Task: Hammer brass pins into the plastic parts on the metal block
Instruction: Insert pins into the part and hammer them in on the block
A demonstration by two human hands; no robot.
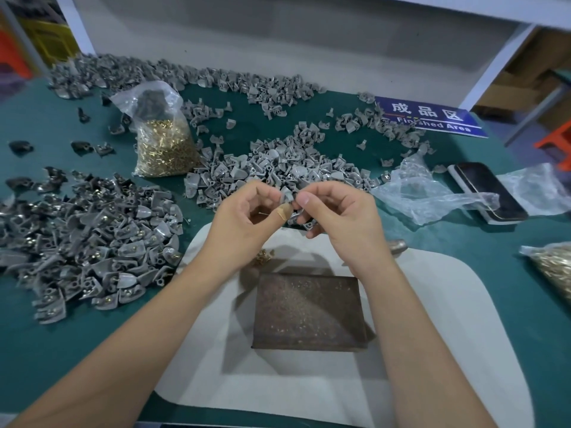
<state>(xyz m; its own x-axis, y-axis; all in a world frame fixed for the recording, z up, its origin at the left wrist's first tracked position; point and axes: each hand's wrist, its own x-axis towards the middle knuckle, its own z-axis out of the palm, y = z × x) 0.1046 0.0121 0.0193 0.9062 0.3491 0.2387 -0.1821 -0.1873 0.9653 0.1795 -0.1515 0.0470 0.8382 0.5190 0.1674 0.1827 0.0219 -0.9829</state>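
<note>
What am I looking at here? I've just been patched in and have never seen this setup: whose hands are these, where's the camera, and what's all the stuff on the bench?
There is no machine: a person works bare-handed, and the single picture comes from a camera worn on their head, looking down at a green bench.

The left hand and right hand together pinch one small grey plastic part above the bench. Whether a pin is already in it is too small to tell.

Below the hands a dark metal block sits on a white mat, with nothing on it yet. A few loose brass pins lie on the mat.

Grey parts lie in a heap behind the hands; the pile on the left shows brass in it. A clear bag of brass pins stands behind, a phone on the right.
</note>
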